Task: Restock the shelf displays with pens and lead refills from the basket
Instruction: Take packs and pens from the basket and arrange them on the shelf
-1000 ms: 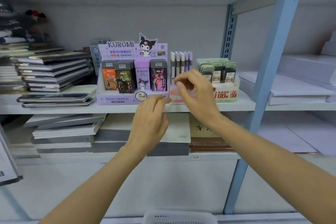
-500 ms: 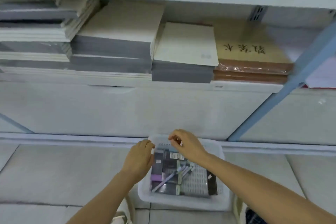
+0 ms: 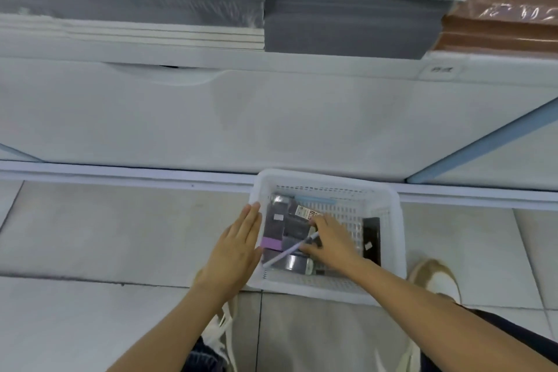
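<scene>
**Entry: pen pick from basket**

Step in hand: fetching stock. The basket (image 3: 396,220) stood on the floor against the shelf's foot.

- Right hand (image 3: 332,244): inside the basket, fingers curled about the upper-right end of a lilac pen (image 3: 285,254), apparently pinching it.
- Left hand (image 3: 238,248): flat, fingers straight and together, laid along the basket's left wall and holding nothing.
- Pen: long axis diagonal, running from lower left to upper right. The darker end lay at the right hand and the pale end pointed toward the left hand. It lay across the refill boxes (image 3: 277,220).
- Also in the basket: a blue pen (image 3: 314,200) along the far wall and a black box (image 3: 371,238) at the right.

Next move, as judged: lift the pen clear of the boxes, then carry it up to the display, which was out of view.
</scene>
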### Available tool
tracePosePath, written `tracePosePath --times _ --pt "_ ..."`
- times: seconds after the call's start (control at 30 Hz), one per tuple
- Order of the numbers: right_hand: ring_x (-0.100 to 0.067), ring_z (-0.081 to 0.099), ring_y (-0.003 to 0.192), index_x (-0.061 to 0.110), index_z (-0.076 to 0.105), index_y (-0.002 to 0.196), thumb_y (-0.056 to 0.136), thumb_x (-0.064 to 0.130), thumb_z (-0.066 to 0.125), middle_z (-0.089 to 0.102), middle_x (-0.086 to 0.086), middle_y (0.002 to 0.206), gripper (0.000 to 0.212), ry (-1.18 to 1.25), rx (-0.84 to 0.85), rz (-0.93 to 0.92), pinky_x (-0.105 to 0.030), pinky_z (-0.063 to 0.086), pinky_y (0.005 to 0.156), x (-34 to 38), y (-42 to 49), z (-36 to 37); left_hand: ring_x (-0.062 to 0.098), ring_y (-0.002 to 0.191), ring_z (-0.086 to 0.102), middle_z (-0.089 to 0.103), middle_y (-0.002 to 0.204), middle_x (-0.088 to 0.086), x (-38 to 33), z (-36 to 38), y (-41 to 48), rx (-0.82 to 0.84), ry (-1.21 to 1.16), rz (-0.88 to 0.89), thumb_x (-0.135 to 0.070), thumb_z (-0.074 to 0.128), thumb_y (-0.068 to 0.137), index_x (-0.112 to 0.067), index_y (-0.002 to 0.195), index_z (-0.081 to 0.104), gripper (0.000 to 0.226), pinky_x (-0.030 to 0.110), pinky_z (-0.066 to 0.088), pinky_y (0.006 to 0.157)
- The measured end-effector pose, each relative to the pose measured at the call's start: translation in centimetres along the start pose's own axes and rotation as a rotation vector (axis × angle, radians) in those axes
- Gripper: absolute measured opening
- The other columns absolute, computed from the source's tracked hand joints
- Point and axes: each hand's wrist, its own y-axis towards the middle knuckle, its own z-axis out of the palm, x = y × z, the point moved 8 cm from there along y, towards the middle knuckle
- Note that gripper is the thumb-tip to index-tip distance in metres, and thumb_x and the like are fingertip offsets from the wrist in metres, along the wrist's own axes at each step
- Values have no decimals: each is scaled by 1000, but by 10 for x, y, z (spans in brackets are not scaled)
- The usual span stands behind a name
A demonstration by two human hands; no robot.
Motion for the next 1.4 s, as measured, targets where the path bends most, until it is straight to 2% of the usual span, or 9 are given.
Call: tracePosePath --times 0.1,0.27,0.37,0.53,0.73,0.83,0.93,1.23,1.4 --pt "-8 48 98 22 48 122 83 56 63 49 3 120 54 89 -3 4 -24 45 83 -1 -3 1 20 142 -27 -29 154 2 3 14 0 74 46 -18 -41 27 103 -11 147 -13 67 34 13 119" --pt "-15 56 107 17 51 130 92 37 61 56 -2 132 45 168 123 -17 -25 40 86 17 2 14 20 142 -27 -29 154 3 -1 11 0 92 65 -37 -42 23 104 -8 152 -3 65 33 19 119" --pt "-12 59 94 16 59 113 92 31 62 63 0 111 25 214 101 -58 -25 40 80 20 -2 10 20 144 -25 -28 155 2 -2 6 -1 97 44 -30 -41 22 104 -8 153 1 62 33 22 119" --pt "-13 53 67 7 66 88 90 33 64 61 -4 79 27 311 166 -8 -23 44 63 3 -5 -25 23 150 -6 -5 162 6 -5 -7 3 70 10 -19 -35 30 104 -12 153 17 55 35 17 120" --pt "-17 62 72 21 72 93 85 41 69 69 -2 88 22 282 303 -114 -29 52 65 16 -9 -64 18 146 19 30 155 0 -49 -32 30 -3 -398 102 -46 42 99 -18 148 32 58 30 14 116" --pt "-9 53 61 19 71 86 84 39 69 66 -5 78 20 261 264 -197 -28 45 60 28 -9 -72 12 117 54 60 126 -9 -71 -20 40 259 -798 57 -74 43 84 -37 128 50 57 27 41 95" --pt "-13 50 58 17 72 83 81 39 73 65 -9 76 22 294 277 -217 -27 42 56 35 -12 -69 8 93 60 63 103 -10 -79 -2 37 416 -814 45 -69 66 72 -34 111 53 55 24 48 80" --pt "-6 65 67 30 62 101 89 53 56 68 7 91 26 624 66 -51 -17 50 63 23 -9 -77 13 47 57 62 57 -2 -57 17 26 513 -1004 -110 -31 65 91 -8 90 52 26 25 50 50" --pt "-9 57 91 18 57 112 92 31 61 61 0 111 24 185 194 32 -24 49 81 -12 -23 -39 23 45 60 63 57 3 -25 21 20 370 -1025 -313 -34 54 96 -8 91 52 27 29 55 50"
